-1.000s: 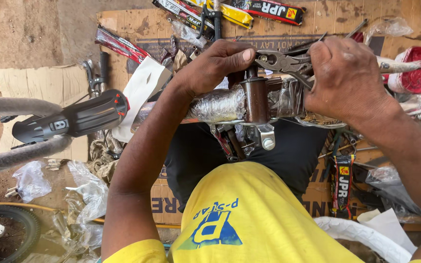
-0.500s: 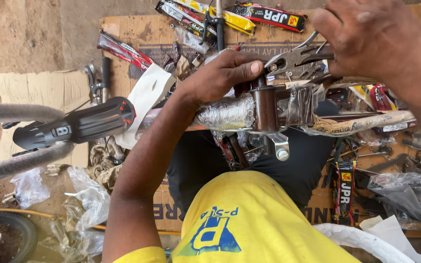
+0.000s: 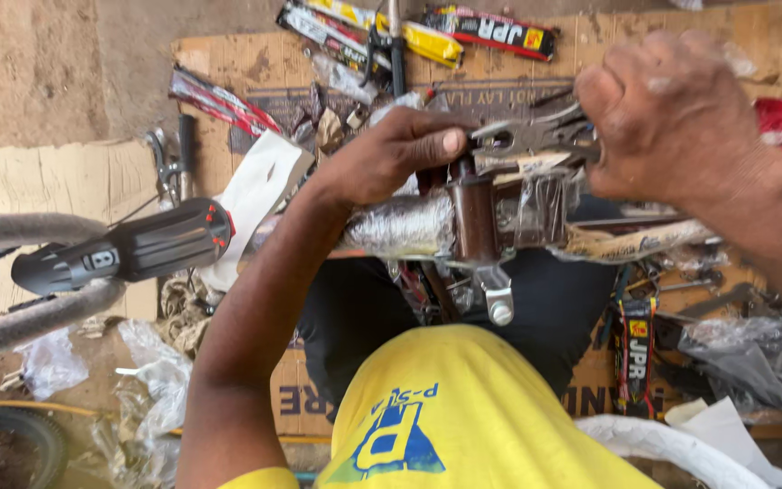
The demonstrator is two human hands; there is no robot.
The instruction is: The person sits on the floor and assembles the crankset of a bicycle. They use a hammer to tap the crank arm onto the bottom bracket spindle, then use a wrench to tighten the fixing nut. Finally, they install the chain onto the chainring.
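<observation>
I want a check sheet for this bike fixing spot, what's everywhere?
Surface: flattened cardboard on bare dirt ground.
Job's things: brown bike frame tube, partly in clear wrap; grey pliers at its top.
Clutter: long printed packets, crumpled plastic bags, loose tools.
Grippers: left hand grips the tube's top, thumb by the plier jaws; right hand closed on the plier handles.
Cables: thin yellow line on the ground, kind unclear.
Surroundings: black mudguard, tyre, white tyre.
</observation>
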